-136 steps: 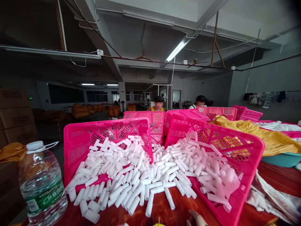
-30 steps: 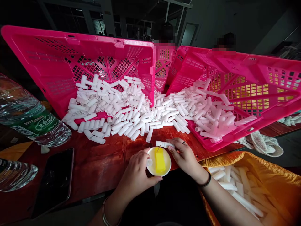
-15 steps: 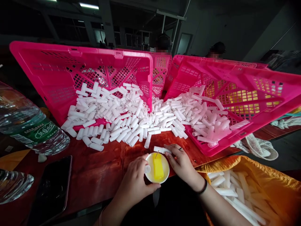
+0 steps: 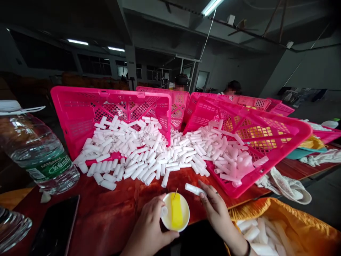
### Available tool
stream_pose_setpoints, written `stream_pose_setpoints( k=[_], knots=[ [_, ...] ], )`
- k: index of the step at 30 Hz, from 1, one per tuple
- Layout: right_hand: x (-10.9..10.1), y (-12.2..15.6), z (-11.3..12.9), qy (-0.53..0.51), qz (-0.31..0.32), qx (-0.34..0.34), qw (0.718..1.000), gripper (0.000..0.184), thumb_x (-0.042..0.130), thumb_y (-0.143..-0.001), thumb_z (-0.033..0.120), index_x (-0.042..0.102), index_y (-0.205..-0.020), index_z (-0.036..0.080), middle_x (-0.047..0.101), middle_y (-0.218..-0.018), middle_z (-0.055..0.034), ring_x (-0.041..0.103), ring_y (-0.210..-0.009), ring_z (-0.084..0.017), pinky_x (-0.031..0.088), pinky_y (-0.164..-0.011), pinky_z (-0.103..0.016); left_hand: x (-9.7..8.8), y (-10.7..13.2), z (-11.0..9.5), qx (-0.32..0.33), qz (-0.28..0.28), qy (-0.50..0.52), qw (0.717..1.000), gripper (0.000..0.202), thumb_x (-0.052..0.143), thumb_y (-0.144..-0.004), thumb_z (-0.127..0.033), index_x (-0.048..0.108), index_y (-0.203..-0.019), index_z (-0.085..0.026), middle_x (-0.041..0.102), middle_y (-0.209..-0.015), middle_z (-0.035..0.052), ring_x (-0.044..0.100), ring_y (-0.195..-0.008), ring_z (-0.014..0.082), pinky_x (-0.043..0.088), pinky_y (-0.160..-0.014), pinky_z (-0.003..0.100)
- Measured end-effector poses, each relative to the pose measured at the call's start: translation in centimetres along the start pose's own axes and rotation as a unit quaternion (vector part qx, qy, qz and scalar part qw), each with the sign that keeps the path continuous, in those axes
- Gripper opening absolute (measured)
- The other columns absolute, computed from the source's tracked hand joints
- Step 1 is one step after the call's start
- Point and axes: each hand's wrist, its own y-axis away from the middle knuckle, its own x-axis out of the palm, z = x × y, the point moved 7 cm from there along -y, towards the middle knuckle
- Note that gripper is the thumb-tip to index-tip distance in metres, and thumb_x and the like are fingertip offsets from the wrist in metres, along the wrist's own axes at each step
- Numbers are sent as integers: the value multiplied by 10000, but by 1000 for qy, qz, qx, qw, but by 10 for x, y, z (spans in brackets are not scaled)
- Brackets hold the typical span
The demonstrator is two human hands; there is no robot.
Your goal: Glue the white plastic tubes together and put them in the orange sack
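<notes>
My left hand (image 4: pixel 150 225) is closed round a small white cup (image 4: pixel 185 209), its thumb along the near rim. Inside the cup stands a yellow block (image 4: pixel 176 213), with a thin stick (image 4: pixel 175 193) poking up at its far end. A short white tube (image 4: pixel 163 211) is also held by the left fingers, against the cup's left side. To the right of the cup, my right hand (image 4: pixel 217 206) pinches another white tube (image 4: pixel 194 189) by its right end, apart from the cup. Loose white tubes (image 4: pixel 144 170) lie heaped just beyond both hands.
Two pink crates (image 4: pixel 112 91) (image 4: pixel 290 131) lie tipped towards me, tubes spilling onto the red table (image 4: pixel 119 209). On the left are a large water bottle (image 4: pixel 50 160) and a phone (image 4: pixel 55 227). An orange sack (image 4: pixel 298 217) with white pieces stands at right. People are visible beyond the crates.
The view has tilted up, so everything sits lower. My right hand has drawn its tube rightwards, away from the cup's rim. The left hand keeps hold of the cup.
</notes>
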Motion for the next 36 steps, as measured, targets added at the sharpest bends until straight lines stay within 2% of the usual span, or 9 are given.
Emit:
stream_pose_setpoints(
  k=[5,7,13,21,27,30,33,35,36],
  knots=[
    [15,12,25,-45,132,-45,989,327,454,-969,263,600,-1261,245,631,-1059,-100,630,-981,-213,560,-864,-357,-1,-8,-7,-27,64,29,997,775,847,-550,-264,461,-1221,-224,609,-1269,134,590,-1152,334,507,-948,515],
    [23,13,32,-43,163,-66,984,346,446,-966,225,580,-1285,248,614,-1108,-108,608,-1035,-217,546,-900,-374,0,-9,-8,-25,77,40,996,727,843,-571,-277,471,-1193,-219,598,-1286,136,569,-1181,331,487,-970,517],
    [32,12,30,15,150,-97,984,364,452,-959,190,566,-1302,224,602,-1113,-130,609,-1040,-235,557,-895,-412,-1,-8,-8,-23,81,55,995,755,858,-550,-269,472,-1197,-218,607,-1265,128,588,-1152,325,497,-959,502],
    [23,19,24,45,119,-123,984,416,477,-952,168,503,-1357,256,588,-1141,-128,600,-1075,-241,564,-903,-416,-1,-9,-9,-15,73,59,995,814,857,-556,-282,437,-1251,-236,604,-1263,125,591,-1140,319,496,-956,487],
    [30,19,31,62,201,-132,969,381,443,-963,164,522,-1328,238,582,-1124,-131,616,-1035,-235,575,-870,-395,0,-9,-9,-4,70,52,996,793,846,-569,-311,443,-1247,-234,606,-1266,129,586,-1152,334,489,-959,494],
    [30,16,36,54,230,-145,961,329,442,-959,153,574,-1250,233,580,-1108,-125,612,-1010,-221,571,-849,-379,1,-9,-9,2,69,49,996,800,845,-569,-313,439,-1253,-231,606,-1270,134,597,-1137,331,490,-954,489],
    [30,11,35,-2,242,-111,964,221,468,-947,173,637,-1081,218,589,-1056,-111,614,-987,-208,566,-828,-363,1,-8,-10,11,62,40,997,790,852,-558,-315,448,-1229,-216,603,-1273,150,593,-1140,336,481,-961,504],
    [31,7,28,-62,240,-43,968,191,525,-926,230,611,-1095,213,616,-1044,-99,631,-968,-205,571,-816,-357,2,-8,-9,14,57,40,997,767,850,-561,-316,459,-1213,-216,600,-1278,148,586,-1152,337,475,-967,507],
    [33,7,23,-91,239,1,967,236,536,-922,268,583,-1146,209,637,-1031,-93,648,-933,-201,583,-783,-347,2,-8,-9,14,58,42,997,758,847,-564,-319,464,-1210,-219,600,-1280,144,586,-1152,335,476,-966,502]
  ],
)
